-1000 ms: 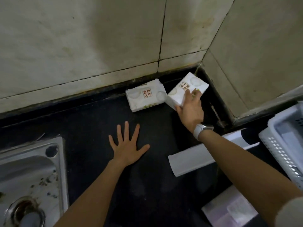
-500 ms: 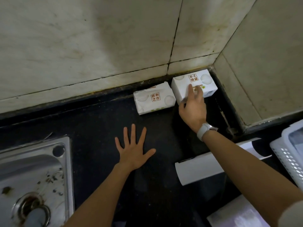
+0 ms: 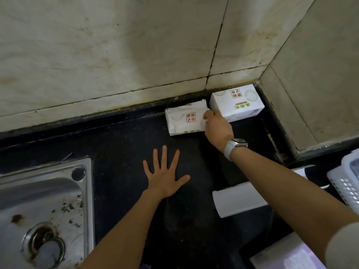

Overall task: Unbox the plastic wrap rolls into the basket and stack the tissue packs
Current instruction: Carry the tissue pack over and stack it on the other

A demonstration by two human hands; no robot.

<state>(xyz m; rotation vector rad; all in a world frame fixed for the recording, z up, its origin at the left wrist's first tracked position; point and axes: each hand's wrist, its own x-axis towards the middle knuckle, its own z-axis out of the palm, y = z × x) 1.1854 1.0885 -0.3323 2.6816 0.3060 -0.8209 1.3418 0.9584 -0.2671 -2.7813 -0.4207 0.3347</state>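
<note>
Two white tissue packs lie side by side against the back wall on the black counter. The right tissue pack [image 3: 238,102] sits in the corner, free of any hand. My right hand [image 3: 217,129] pinches the right end of the left tissue pack [image 3: 184,119], whose wrapper is crumpled there. My left hand [image 3: 165,175] rests flat on the counter, fingers spread, holding nothing. A long white plastic wrap box [image 3: 240,200] lies under my right forearm. The white basket [image 3: 345,181] shows at the right edge.
A steel sink [image 3: 42,210] with its drain fills the lower left. Tiled walls meet in a corner behind the packs. A flat white and purple package [image 3: 287,257] lies at the bottom right. A raised ledge [image 3: 310,150] runs along the right wall.
My right hand set the right tissue pack down in the corner, let it go, and moved left onto the other pack. My left hand stayed flat on the counter.
</note>
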